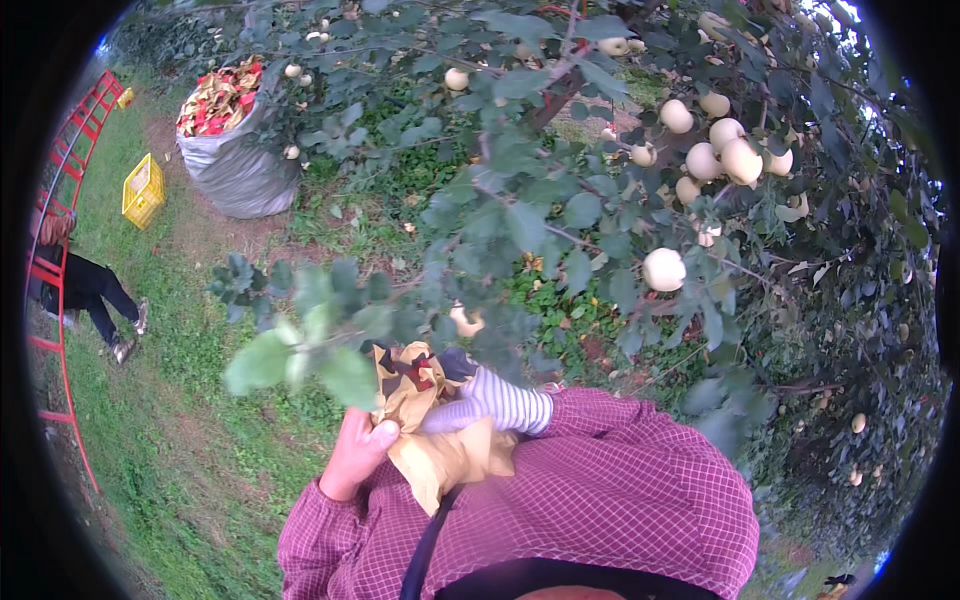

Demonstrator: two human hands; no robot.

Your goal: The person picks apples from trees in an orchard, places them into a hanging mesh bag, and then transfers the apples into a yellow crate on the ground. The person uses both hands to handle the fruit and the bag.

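Observation:
My bare left hand (358, 450) grips a bundle of crumpled brown paper fruit bags (442, 461) in front of my chest, its thumb pressed on the paper. Dark and red inner paper shows at the top of the bundle. My right hand (480, 401), in a striped white and grey-purple glove with dark parts, also holds the bundle; its fingertips are partly hidden by paper. Just beyond my hands, a leafy apple branch (311, 356) hangs close to the camera and overlaps the bundle. Behind it a pale fruit (466, 321) is partly visible among the leaves.
Pale apples (741, 160) cluster on branches at the upper right; another apple (664, 270) hangs nearer. A large grey sack (238, 169) is heaped with brown and red paper. Left are a yellow crate (144, 193), a red ladder (63, 352) and a person's legs (97, 289).

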